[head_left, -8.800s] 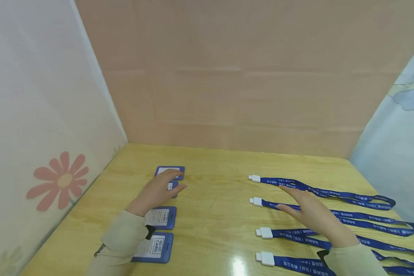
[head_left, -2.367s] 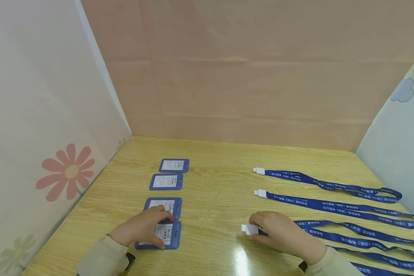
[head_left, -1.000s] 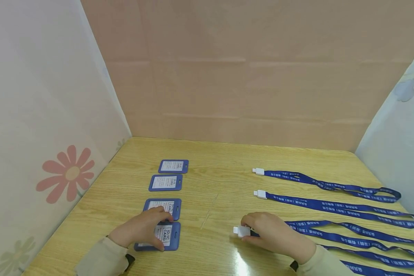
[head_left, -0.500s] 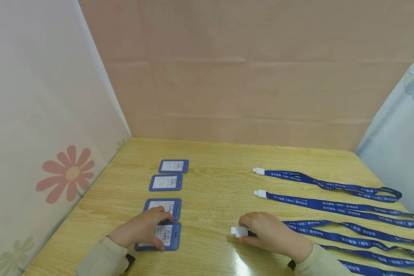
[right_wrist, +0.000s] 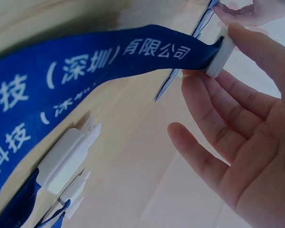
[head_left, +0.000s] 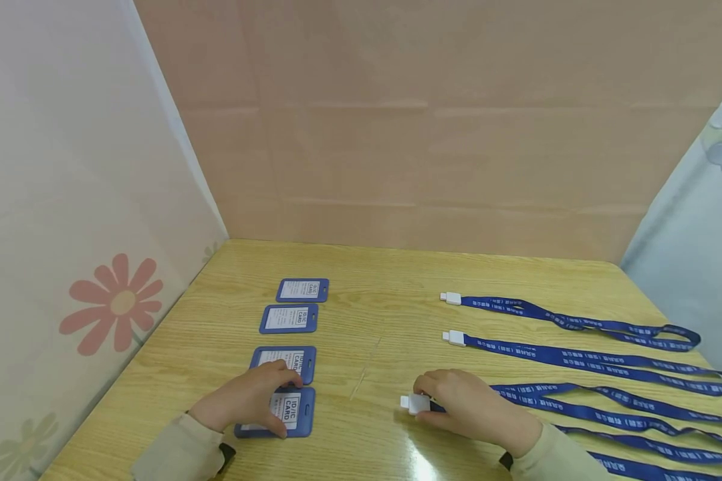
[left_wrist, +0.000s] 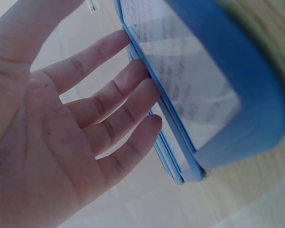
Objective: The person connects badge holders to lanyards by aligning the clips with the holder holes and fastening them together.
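My left hand (head_left: 249, 399) spans the nearest blue ID card holder (head_left: 303, 415), with its thumb at the near edge and its fingers at the far edge. The left wrist view shows the fingertips against the edge of this holder (left_wrist: 256, 128), while the thumb's tip is out of sight. In my right hand (head_left: 472, 409) a lanyard's white clip (head_left: 419, 403) is pinched between thumb and fingers, its prong pointing left at the holder. Blue ribbon (right_wrist: 109, 52) with white lettering trails from that clip in the right wrist view.
Three more card holders lie in a column behind, such as the farthest one (head_left: 303, 290). Other lanyards lie stretched rightward, two with clips visible, including the middle clip (head_left: 454, 338). The wooden table (head_left: 361, 287) ends at a tan backdrop (head_left: 397, 133) and cloth sides.
Both hands have come down from hovering: the left onto the nearest card holder, the right onto a lanyard's clip. That clip has slid left toward the holder, only slightly in the last half second.
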`<state>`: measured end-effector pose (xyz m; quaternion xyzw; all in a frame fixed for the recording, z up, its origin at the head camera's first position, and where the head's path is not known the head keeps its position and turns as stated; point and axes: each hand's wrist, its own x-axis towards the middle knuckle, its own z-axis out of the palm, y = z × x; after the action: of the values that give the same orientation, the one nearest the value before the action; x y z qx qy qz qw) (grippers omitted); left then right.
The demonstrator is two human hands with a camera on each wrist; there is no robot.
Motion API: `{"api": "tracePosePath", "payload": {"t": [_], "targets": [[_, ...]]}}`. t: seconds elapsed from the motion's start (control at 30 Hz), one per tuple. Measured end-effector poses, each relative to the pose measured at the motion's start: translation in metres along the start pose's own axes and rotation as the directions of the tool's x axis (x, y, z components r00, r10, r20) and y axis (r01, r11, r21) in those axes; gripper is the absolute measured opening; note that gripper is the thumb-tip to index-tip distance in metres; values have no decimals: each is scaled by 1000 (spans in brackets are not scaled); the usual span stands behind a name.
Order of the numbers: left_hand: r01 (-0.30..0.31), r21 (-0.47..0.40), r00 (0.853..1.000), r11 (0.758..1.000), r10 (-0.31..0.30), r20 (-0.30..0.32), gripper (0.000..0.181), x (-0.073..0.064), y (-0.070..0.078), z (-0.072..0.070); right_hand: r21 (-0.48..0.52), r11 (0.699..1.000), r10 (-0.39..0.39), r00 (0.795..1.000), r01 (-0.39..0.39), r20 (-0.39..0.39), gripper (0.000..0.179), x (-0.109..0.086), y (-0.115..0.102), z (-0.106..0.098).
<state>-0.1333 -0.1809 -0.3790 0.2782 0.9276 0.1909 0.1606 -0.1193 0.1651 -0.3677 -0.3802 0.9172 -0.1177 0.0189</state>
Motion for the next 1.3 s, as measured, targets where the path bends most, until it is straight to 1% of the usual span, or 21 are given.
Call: {"api": "tracePosePath", "payload": {"t": [0.2,0.43,0.67,0.9,1.07,1.3], "targets": [[2,4,1000,1000,-2,4,63,0,-1,1,9,1000,3,1000,-3,1,19,2,-1,0],[-15,3,1000,1000,15,-9,63,0,-3,2,5,1000,3,1000,-3,1,20,3,-2,2],[-6,-4,1000,1000,6,-10,63,0,-4,4,-3,999,-34,999,34,-8,21,4,-3,3],[-8,7,1000,1000,8,-16,63,0,-4,4,19,1000,-8,1000,8,11,21,5,-4,2],[-5,-1,1000,1000,5,-19,63,0,-3,4,6,1000,-23,1000,23,4,22,6,-4,1],[-1,-3,1000,1000,1,-13,63,1,-4,4,-3,1000,-14,1000,14,10,23,7,-5,4]]}}
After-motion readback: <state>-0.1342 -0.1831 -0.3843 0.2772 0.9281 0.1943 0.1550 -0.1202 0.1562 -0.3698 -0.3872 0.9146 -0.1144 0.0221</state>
